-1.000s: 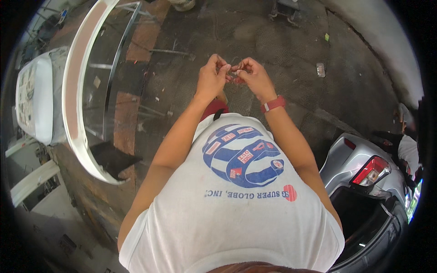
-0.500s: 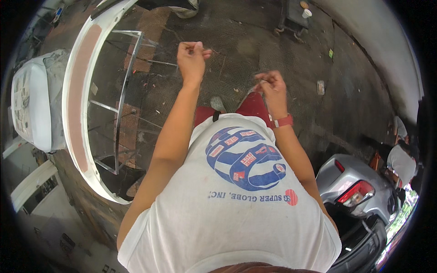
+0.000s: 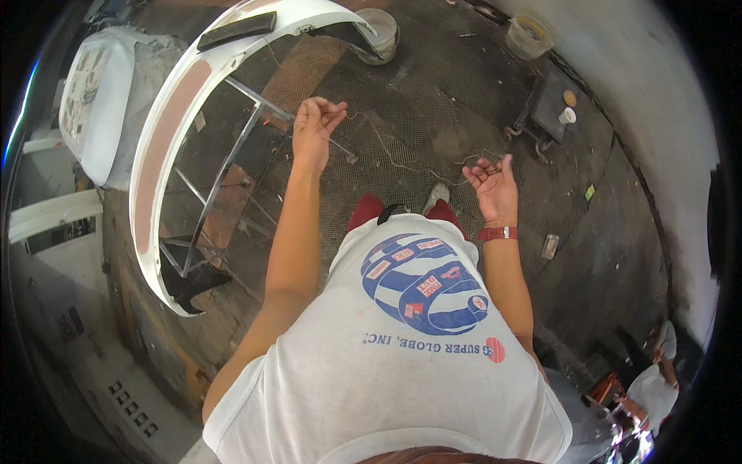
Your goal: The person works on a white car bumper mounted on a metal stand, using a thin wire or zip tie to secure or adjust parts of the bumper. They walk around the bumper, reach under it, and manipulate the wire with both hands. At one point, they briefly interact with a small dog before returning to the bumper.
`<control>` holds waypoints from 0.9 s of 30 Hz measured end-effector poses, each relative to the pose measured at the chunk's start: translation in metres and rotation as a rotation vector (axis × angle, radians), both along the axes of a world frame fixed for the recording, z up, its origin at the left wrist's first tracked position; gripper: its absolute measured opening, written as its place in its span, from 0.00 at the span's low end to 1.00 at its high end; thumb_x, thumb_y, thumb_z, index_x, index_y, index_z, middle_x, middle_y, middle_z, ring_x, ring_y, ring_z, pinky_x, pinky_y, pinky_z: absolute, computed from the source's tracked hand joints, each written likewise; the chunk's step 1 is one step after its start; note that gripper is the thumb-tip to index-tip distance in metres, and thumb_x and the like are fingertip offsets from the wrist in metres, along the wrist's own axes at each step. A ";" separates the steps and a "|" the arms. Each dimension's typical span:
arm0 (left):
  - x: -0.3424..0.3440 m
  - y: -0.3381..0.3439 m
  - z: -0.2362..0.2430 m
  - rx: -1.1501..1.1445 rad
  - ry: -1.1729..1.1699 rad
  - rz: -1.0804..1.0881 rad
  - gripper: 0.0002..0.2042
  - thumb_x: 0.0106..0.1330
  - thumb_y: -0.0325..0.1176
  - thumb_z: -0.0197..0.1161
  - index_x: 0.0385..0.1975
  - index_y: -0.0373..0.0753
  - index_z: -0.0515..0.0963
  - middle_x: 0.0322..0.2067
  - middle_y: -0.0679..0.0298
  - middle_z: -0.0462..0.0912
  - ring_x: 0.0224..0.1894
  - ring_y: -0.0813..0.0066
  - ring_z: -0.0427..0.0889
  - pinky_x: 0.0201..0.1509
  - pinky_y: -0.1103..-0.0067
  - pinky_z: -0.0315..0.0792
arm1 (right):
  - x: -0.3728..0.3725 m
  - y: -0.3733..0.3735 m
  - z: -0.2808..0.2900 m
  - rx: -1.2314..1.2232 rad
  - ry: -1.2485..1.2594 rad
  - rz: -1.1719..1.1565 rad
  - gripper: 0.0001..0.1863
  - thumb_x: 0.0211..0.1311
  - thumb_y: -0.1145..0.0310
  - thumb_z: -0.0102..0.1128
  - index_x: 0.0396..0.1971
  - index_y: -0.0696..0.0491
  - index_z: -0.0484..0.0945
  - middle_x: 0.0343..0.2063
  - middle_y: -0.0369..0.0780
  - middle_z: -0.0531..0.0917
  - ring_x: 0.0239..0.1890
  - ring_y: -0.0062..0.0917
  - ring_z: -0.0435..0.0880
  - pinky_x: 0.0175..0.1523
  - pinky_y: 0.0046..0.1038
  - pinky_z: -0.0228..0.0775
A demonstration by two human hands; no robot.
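A thin, pale string (image 3: 394, 158) hangs slack between my two hands above the floor. My left hand (image 3: 313, 131), beside the white bumper, pinches one end between thumb and fingertips. At the right, my right hand (image 3: 495, 189) is turned palm up with a red band on the wrist; its curled fingers hold the other part of the string, which loops above the fingertips. To the left, the curved white car bumper (image 3: 143, 174) with a brownish patch rests on a metal-tube stand (image 3: 224, 166). A dark, long block (image 3: 236, 31) lies on top of the bumper.
A whitish bucket (image 3: 379, 39) stands beyond the bumper, another bucket (image 3: 529, 39) by the wall. A dark low trolley (image 3: 549, 108) carries a white cup (image 3: 567, 115). A covered white car part (image 3: 100, 100) stands far left. Another person (image 3: 649, 394) is at lower right.
My hands have moved farther apart, and the string now shows stretched loosely between them. My right hand has turned palm up. The view has shifted, bringing both buckets into sight.
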State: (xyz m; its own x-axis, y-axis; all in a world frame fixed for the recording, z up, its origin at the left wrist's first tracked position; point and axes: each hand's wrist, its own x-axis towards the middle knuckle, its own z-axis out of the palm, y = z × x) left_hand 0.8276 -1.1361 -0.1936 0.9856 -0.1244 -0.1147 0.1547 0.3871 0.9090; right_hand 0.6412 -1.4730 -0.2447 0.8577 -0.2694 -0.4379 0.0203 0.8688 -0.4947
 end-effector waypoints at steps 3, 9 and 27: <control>-0.005 -0.024 0.012 -0.183 -0.078 0.135 0.15 0.83 0.46 0.51 0.39 0.42 0.73 0.28 0.68 0.75 0.43 0.71 0.84 0.64 0.63 0.79 | 0.025 -0.049 -0.030 0.139 0.036 -0.003 0.15 0.81 0.57 0.51 0.33 0.49 0.69 0.36 0.46 0.84 0.34 0.32 0.81 0.53 0.46 0.81; -0.018 -0.019 0.024 -0.198 -0.035 0.381 0.14 0.84 0.44 0.49 0.37 0.44 0.72 0.21 0.73 0.62 0.26 0.80 0.67 0.50 0.70 0.81 | 0.091 -0.079 -0.040 0.132 0.123 -0.031 0.18 0.82 0.55 0.48 0.31 0.49 0.69 0.45 0.50 0.85 0.34 0.31 0.78 0.53 0.45 0.79; -0.076 0.057 0.042 -0.207 -0.280 0.587 0.06 0.82 0.33 0.53 0.52 0.43 0.73 0.29 0.69 0.73 0.36 0.75 0.78 0.61 0.65 0.81 | 0.188 -0.091 -0.003 0.013 -0.317 0.638 0.19 0.82 0.60 0.51 0.49 0.62 0.80 0.38 0.46 0.89 0.35 0.29 0.85 0.56 0.42 0.82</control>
State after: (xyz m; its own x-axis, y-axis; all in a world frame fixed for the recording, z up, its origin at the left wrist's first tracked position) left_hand 0.7514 -1.0793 -0.1521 0.8855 0.4482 0.1226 -0.3642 0.5055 0.7822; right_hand 0.8288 -1.5640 -0.2474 0.9328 0.3316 -0.1413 -0.3534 0.7647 -0.5388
